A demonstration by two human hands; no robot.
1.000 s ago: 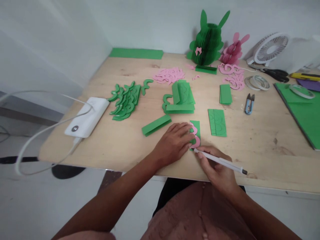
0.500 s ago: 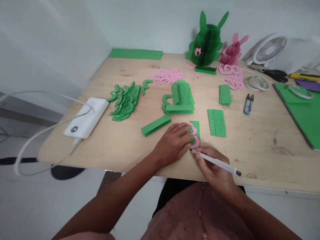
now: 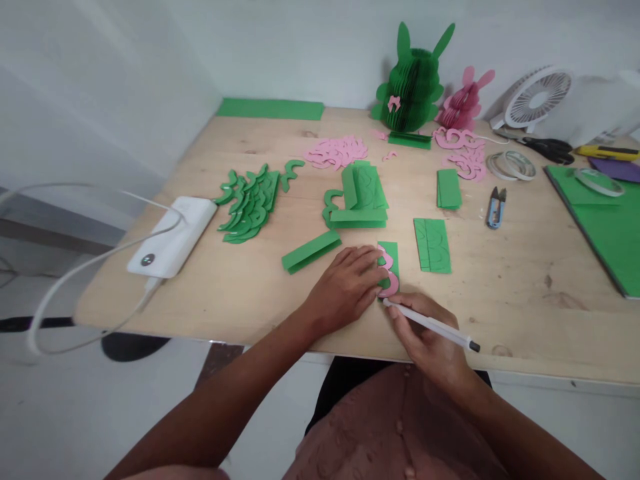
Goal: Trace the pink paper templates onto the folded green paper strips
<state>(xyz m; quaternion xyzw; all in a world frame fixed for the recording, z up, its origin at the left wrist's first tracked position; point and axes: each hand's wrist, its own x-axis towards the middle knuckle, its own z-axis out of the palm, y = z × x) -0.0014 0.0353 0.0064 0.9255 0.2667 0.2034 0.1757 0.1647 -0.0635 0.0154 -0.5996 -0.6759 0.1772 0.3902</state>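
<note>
My left hand [image 3: 347,283] lies on the table with its fingers stretched out, their tips pressing a pink curved paper cutout [image 3: 393,285] onto a small green paper piece [image 3: 393,251]. Part of both papers is hidden beneath those fingers. Closed around a white pen [image 3: 435,325] is my right hand [image 3: 430,340]. The pen's tip end meets the lower edge of the cutout and green piece, while its dark end points right. Just right of them lies a green paper piece [image 3: 433,245] with curved outlines drawn on it.
Around the hands lie a folded green strip [image 3: 311,251], stacked green cutouts [image 3: 249,207], pink cutouts [image 3: 336,153] and blue thread snips [image 3: 496,208]. A white power bank [image 3: 175,237] with cables sits left. Paper bunnies, including a green one [image 3: 413,90], and a fan [image 3: 539,99] stand behind.
The view has shifted very slightly. Both hands, the pen and the papers keep almost the same positions.
</note>
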